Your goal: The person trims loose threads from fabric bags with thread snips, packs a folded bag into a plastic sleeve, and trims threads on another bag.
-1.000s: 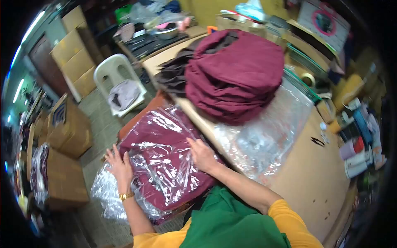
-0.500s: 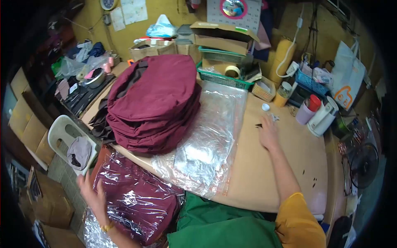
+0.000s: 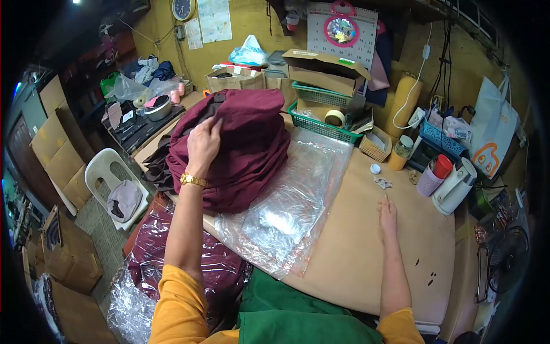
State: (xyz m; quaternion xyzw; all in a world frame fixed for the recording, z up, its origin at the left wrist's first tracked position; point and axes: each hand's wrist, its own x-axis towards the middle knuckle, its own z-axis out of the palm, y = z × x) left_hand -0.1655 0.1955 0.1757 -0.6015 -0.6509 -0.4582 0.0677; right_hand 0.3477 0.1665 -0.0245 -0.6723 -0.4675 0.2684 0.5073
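Note:
A tall pile of maroon fabric pieces (image 3: 246, 152) stands on the table, with dark fabric (image 3: 157, 166) at its left side. My left hand (image 3: 203, 143), with a gold watch at the wrist, is over the pile, its bent fingers closed on the maroon fabric near a dark opening. Clear plastic bags (image 3: 292, 200) lie flat beside the pile. Over the bare tabletop to the right is my right hand (image 3: 388, 215), its fingers closed round something small that I cannot make out. Below the table edge lies maroon fabric in clear plastic (image 3: 215, 264).
Green baskets (image 3: 326, 127) with a tape roll, a jar (image 3: 401, 152), cups (image 3: 428, 182) and a white kettle (image 3: 454, 186) line the table's back and right. A white chair (image 3: 103, 172) and cardboard boxes (image 3: 71, 246) stand at the left. A fan (image 3: 507, 258) is at far right.
My left hand has gone from the plastic-wrapped fabric to the pile. My right hand went to the small dark snips, then drew back nearer; the snips no longer show on the table.

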